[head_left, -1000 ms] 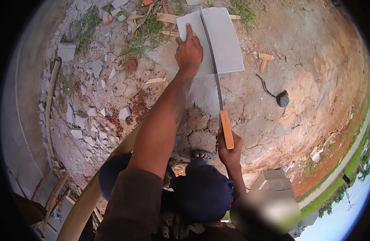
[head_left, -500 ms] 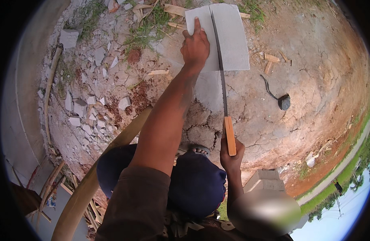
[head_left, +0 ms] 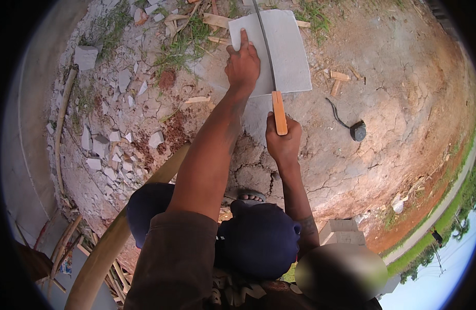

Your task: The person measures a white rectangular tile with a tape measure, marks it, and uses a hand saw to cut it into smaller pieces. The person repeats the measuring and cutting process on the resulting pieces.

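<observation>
A handsaw [head_left: 280, 114] with a wooden handle and a long dark blade lies in line with a cut across a pale grey block [head_left: 290, 57]. My right hand [head_left: 284, 142] is wrapped round the handle, which is close to the block's near edge. The far end of the blade reaches beyond the block and out of the picture. On the block's left part my left hand [head_left: 243, 67] presses down, index finger stretched forward and thumb out to the side. How deep the blade sits cannot be made out.
A black tape measure [head_left: 358, 131] with a strap lies on the cracked ground to the right. Wood scraps [head_left: 340, 76] are near the block. Broken block pieces [head_left: 101, 146] litter the left side. A thick pole [head_left: 106, 248] slants up beside my left leg. Stacked blocks [head_left: 343, 232] stand at lower right.
My right hand has pushed the saw forward, away from me, so its handle is now near the block. The left hand stays on the block; the whole view has shifted slightly.
</observation>
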